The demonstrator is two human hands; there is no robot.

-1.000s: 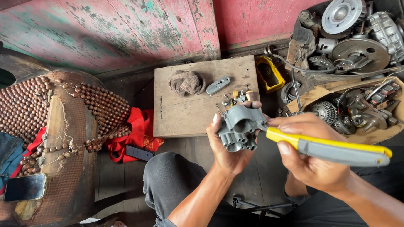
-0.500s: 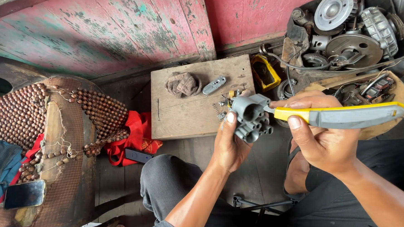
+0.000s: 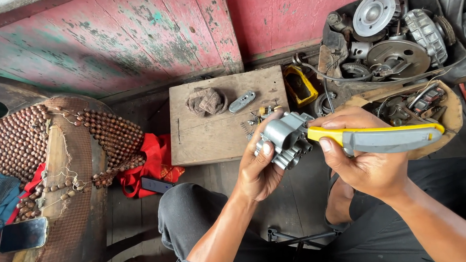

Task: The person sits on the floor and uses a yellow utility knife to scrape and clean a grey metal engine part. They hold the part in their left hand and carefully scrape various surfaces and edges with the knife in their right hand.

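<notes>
At centre, just at five o'clock of the board (image 3: pixel 212 132), the left hand (image 3: pixel 258 169) clasps a grey casting (image 3: pixel 285 136); the right hand (image 3: pixel 368 164) grips a screwdriver (image 3: pixel 375 138), tip entering from three o'clock. Seating it squarely seems the step; turning needs a steady casting.

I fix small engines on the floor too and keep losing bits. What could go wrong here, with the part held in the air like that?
The left hand alone holds the grey metal part in mid-air while the right hand pushes the yellow-handled tool into it; a slip could jab the left fingers. Small loose pieces lie at the edge of the wooden board; a bump might scatter them onto the dark floor.
</notes>
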